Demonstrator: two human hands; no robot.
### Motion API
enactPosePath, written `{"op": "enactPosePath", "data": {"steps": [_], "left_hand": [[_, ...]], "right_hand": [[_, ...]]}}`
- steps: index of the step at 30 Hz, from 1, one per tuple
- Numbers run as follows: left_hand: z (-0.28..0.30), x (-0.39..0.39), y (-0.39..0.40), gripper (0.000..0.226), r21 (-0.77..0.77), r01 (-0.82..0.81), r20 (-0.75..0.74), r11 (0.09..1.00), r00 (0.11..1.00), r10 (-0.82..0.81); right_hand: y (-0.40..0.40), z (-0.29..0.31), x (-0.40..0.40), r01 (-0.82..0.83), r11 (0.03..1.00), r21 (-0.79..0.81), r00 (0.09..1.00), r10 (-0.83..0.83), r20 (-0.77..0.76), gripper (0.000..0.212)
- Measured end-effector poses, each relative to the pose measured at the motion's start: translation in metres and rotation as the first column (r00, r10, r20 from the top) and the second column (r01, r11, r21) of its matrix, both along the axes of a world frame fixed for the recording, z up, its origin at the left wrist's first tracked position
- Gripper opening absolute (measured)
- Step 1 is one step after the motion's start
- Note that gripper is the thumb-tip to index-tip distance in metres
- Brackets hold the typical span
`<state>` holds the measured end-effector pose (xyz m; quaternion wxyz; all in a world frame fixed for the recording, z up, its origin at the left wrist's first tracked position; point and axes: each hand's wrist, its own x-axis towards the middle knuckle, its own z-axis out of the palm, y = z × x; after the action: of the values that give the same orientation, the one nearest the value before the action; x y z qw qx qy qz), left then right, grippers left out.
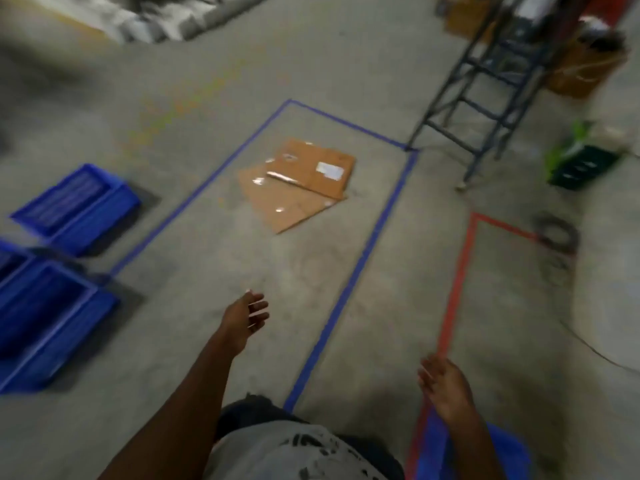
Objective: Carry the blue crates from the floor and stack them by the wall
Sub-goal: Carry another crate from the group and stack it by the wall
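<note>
Blue plastic crates sit on the concrete floor [194,358] well off to the left of the left hand [247,315]: near open rectangular crate [52,327] closest, far crate [78,207] up and left of it, both with long axes running diagonally away. Left hand is nearer, fingers spread, holding nothing. Right hand [446,386] is open and empty too, well apart on the far side, with something blue, blurred [512,455], just below it; cannot tell if that's a crate. Next reach likely needs a turn left.
</note>
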<state>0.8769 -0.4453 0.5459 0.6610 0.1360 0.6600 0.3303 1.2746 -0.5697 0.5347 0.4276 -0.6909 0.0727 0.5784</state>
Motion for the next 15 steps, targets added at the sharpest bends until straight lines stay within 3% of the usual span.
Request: {"op": "enactPosePath", "data": {"steps": [7, 15], "left_hand": [[0.004, -0.225, -0.028, 0.036, 0.037, -0.345, -0.098, 0.938, 0.933, 0.347], [-0.007, -0.362, -0.046, 0.040, -0.003, -0.569, -0.117, 0.822, 0.817, 0.565]], "right_hand": [[0.120, -0.003, -0.209, -0.402, 0.915, -0.015, 0.915, 0.402, -0.015, 0.023], [0.234, 0.003, -0.395, -0.691, 0.722, -0.031, 0.722, 0.691, 0.018, 0.020]]}}
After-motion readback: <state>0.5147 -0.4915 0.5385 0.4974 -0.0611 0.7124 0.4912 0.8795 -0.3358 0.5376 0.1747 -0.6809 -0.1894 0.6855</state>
